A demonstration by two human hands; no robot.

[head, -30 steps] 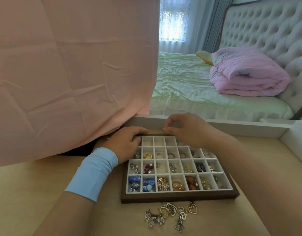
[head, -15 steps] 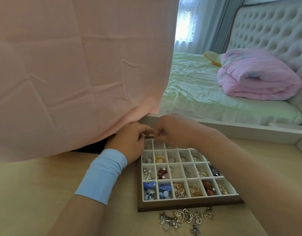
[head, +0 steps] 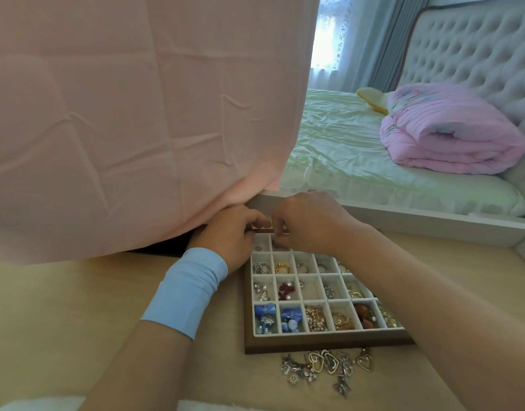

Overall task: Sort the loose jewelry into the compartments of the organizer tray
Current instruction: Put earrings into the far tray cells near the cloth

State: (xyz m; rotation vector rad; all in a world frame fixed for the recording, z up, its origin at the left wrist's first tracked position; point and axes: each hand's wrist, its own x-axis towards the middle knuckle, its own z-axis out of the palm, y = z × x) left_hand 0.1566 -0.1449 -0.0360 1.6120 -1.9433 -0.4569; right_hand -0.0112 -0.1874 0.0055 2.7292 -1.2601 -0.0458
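On the pale desk, my left hand and right hand meet, curled, over the far row of the organizer tray, likely seating a piece I can't see; next comes the loose jewelry just before its near rim.

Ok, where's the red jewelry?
In the head view, the red jewelry sits in the organizer tray's left half, second column, directly above a blue beaded piece.

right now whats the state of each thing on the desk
organizer tray, lying flat, many compartments filled
loose jewelry, heaped unsorted outside the tray's near edge
left hand, fingers curled at the tray's far edge, hold hidden
right hand, fingers curled over the far row, hold hidden
pink cloth, hanging down left of the tray
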